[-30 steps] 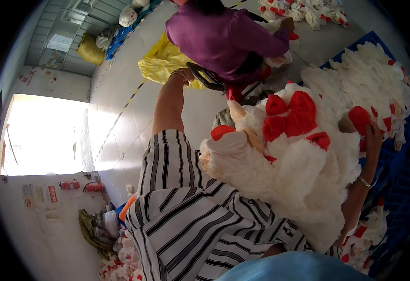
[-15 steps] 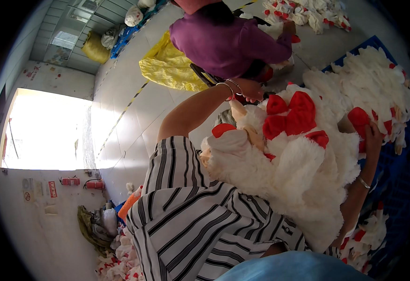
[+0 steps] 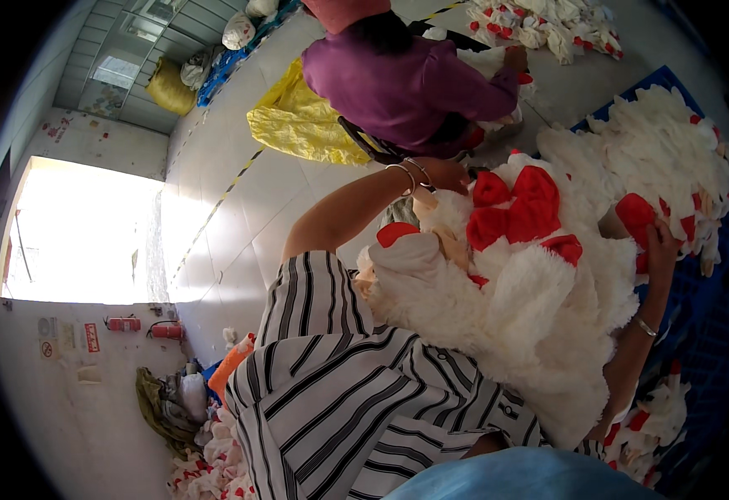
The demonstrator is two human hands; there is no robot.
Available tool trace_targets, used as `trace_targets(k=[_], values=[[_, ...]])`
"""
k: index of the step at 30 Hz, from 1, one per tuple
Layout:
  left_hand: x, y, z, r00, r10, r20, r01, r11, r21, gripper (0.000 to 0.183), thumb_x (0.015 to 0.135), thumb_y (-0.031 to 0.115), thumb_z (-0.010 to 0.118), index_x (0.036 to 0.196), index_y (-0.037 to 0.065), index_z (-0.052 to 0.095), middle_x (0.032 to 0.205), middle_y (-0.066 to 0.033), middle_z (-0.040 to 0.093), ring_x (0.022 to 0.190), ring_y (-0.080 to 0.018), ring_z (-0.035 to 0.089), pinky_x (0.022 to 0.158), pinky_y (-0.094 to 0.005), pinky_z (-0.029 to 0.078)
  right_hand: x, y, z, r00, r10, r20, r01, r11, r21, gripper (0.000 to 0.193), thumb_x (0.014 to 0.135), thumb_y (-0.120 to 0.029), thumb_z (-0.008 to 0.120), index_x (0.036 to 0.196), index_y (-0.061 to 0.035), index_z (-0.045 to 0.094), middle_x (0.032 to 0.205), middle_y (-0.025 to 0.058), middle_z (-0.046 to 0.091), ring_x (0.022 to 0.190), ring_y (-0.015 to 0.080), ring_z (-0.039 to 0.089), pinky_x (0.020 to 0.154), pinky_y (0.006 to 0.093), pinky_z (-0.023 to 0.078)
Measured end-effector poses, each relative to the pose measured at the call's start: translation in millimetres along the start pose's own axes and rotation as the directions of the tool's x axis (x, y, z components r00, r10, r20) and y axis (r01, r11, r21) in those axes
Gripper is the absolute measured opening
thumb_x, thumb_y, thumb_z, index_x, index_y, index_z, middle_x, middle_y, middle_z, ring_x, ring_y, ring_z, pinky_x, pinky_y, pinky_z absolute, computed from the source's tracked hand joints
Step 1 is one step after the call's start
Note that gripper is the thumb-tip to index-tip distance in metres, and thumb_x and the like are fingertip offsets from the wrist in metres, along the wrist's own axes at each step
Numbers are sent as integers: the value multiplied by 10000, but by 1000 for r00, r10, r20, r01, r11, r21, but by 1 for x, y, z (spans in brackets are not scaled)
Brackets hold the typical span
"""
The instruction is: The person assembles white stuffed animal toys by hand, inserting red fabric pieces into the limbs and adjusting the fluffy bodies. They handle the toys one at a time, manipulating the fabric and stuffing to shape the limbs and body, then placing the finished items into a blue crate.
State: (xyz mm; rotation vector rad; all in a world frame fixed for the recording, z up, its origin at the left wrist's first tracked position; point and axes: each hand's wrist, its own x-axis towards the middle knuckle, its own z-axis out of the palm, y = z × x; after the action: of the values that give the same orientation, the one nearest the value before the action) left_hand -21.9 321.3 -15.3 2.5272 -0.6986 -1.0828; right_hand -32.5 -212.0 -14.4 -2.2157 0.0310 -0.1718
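Note:
Across my lap lies a bundle of limp white plush toy skins (image 3: 506, 300) with red and beige patches. A red fabric bow (image 3: 514, 208) stands out on its far part. My right hand (image 3: 663, 243) is on the right side of the bundle, its fingers closed on a red plush piece (image 3: 634, 215). At the bundle's far left edge is my left hand (image 3: 446, 173), bracelets on its wrist. Its fingers are curled in against the plush, and what they hold is too small or hidden to make out.
A person in a purple top (image 3: 389, 79) sits just ahead, beside a yellow woven sack (image 3: 298, 117). More plush skins are heaped on a blue pallet (image 3: 681, 79) at the right and on the floor at the far right. Fire extinguishers (image 3: 166, 331) hang by the bright doorway.
My left hand has moved slightly to the right, closer in to the plush. My right hand stays put on the red piece. The person ahead has shifted a little.

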Motion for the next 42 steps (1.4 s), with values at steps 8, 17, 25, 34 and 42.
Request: trace_targets(k=[8,17,25,34,42], values=[[7,-23,16,999,40,-31,-42,998,-50,444,909,412,567,1063,2,642,983,-180,681,880,-281,621,830,-406,465,2,0,7,999,-32,-4,32,999,32,294,924,-200,603,1092,42,612,952,78,645,859,143,566,791,259,445],[5,-2,6,999,37,-17,-38,997,-74,400,908,370,557,1046,3,635,963,-172,683,871,-247,625,812,-387,465,-2,-8,2,1000,-20,-4,20,999,46,271,921,-191,597,1065,39,613,939,64,644,845,137,562,783,259,442],[-4,14,-1,1000,-2,-25,2,1000,16,384,904,364,560,1036,9,628,959,-154,689,879,-245,642,811,-373,473,-3,-9,5,999,-15,-31,17,999,46,282,913,-177,611,1079,52,616,972,83,661,881,147,582,809,264,448],[30,71,-69,858,17,-513,-237,900,-365,271,899,256,555,974,9,641,766,-56,652,713,-153,631,746,-336,517,-2,-20,0,996,-84,-40,89,984,157,201,910,-135,606,1033,21,636,857,38,622,761,95,529,704,238,429],[142,250,-102,765,498,-408,-505,858,99,877,742,488,750,1409,42,397,1329,-139,512,1031,-197,610,871,-311,501,-10,-59,-26,999,-40,6,38,972,230,245,890,-163,629,1052,18,667,861,68,666,776,114,573,711,252,455]])
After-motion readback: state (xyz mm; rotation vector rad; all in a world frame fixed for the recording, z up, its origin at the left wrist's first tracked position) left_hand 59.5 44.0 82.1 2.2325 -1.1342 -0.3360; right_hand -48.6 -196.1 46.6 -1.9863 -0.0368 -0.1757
